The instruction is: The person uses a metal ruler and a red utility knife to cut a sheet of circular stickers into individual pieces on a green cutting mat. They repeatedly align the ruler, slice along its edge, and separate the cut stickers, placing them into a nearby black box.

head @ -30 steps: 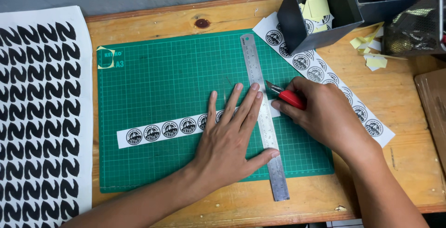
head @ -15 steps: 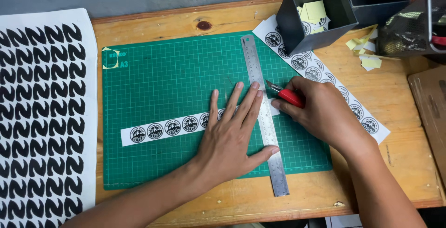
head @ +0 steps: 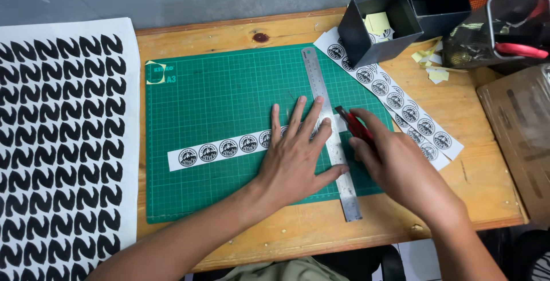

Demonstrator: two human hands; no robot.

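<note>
From the head camera, looking down, I see my left hand [head: 298, 158] spread flat, fingers apart, pressing the steel ruler [head: 331, 138] onto the sticker strip [head: 223, 149] that lies across the green cutting mat [head: 217, 103]. The ruler runs from the far edge of the mat to past its near edge, crossing the strip near its right end. My right hand [head: 401, 163] is closed around a red utility knife [head: 355, 126], whose tip sits just beside the ruler's right edge, level with the strip. I cannot tell whether the blade touches the paper; it is small and partly hidden by the fingers.

I judge this to be the cut itself, or its very start. The next move, as I read it, calls for steady downward pressure on the ruler and a straight pull of the blade towards the near edge, fingertips kept back from the cutting side.

To the right lie more sticker strips [head: 412, 112] beside a black box [head: 375, 26]; a large printed sheet [head: 63, 143] lies left.
</note>
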